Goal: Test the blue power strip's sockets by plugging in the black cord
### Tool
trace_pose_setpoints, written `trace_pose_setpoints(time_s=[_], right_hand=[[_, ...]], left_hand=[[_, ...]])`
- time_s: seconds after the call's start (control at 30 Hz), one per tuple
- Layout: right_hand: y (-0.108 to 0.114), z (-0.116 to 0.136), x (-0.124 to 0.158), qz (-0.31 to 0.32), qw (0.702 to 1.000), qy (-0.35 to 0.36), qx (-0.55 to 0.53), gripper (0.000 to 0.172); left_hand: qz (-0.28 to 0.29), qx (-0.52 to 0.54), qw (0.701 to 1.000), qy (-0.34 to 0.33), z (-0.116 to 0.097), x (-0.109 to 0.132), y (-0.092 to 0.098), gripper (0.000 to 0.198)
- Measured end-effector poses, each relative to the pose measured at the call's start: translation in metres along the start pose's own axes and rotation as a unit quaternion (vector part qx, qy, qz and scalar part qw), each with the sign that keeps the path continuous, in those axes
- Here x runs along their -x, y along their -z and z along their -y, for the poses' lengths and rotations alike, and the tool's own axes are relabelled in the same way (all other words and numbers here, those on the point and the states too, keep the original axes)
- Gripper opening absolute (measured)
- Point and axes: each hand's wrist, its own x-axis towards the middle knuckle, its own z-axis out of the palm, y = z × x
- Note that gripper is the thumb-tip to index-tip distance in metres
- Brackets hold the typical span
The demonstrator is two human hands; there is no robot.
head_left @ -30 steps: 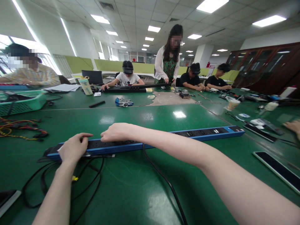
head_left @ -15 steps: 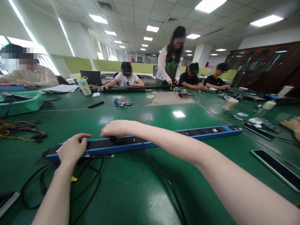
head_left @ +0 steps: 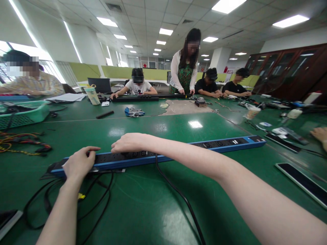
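Observation:
A long blue-edged black power strip (head_left: 224,143) lies across the green table in front of me, its sockets facing up. My left hand (head_left: 79,161) is closed around the strip near its left end. Over the left part of the strip, my right hand (head_left: 129,142) is bent down with its fingers closed on a black plug (head_left: 125,154), mostly hidden beneath them. From under my right forearm a black power cord (head_left: 176,190) runs down toward the front edge of the view.
Loops of black cable (head_left: 109,194) lie below my left hand. At the left are a green basket (head_left: 38,114) and colored wires (head_left: 22,141). A phone (head_left: 302,182) rests at the right, and blue-grey gloves (head_left: 134,112) lie farther back. Several people work around the table.
My right hand has sunk slightly toward the strip, and the plug under it shows less. The left hand stays on the strip. The standing person across the table has shifted their hands.

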Motion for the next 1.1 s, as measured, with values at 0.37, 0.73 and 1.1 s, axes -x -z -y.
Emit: trace_pose_setpoints(time_s=[0.37,0.73,1.1], right_hand=[[0.014,0.011,0.005,0.022,1.0,-0.004,-0.002,0.016],[0.0,0.013,-0.013,0.043,0.999,-0.001,-0.032,0.023],[0.001,0.017,-0.015,0.032,0.997,-0.013,-0.066,0.029]], left_hand=[[0.007,-0.005,1.0,-0.013,0.0,-0.001,0.001,0.047],[0.021,-0.026,0.986,-0.165,-0.073,0.029,-0.009,0.041],[0.01,-0.01,0.981,-0.196,-0.066,0.022,-0.022,0.046]])
